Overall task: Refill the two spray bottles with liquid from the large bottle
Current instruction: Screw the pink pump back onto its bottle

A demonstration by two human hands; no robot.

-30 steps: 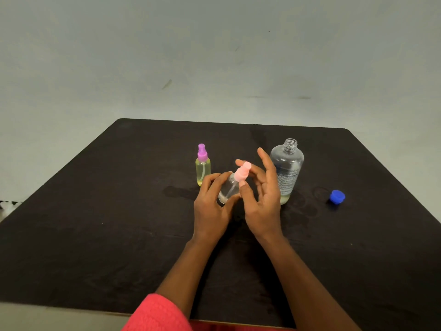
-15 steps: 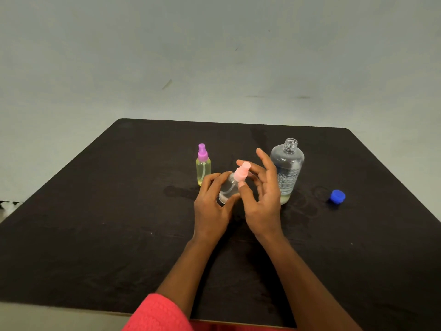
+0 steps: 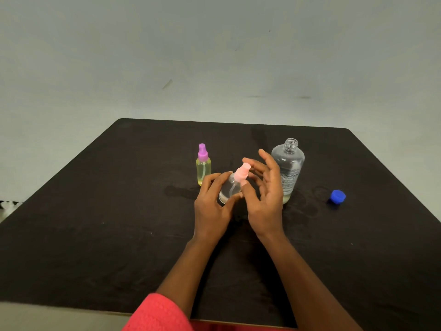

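The left hand (image 3: 212,211) grips the clear body of the pink-topped spray bottle (image 3: 229,189), which is tilted at the middle of the bench (image 3: 95,235). The right hand (image 3: 267,201) seems to pinch its pink sprayer top (image 3: 241,174) with thumb and forefinger, the other fingers spread. The purple-topped spray bottle (image 3: 203,170) stands upright just to the left. The uncapped large bottle (image 3: 290,163) stands behind the right hand, its blue cap (image 3: 337,196) well apart.

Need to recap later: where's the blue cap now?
Head view, right side: the blue cap lies on the black table, apart from and right of the open large bottle.
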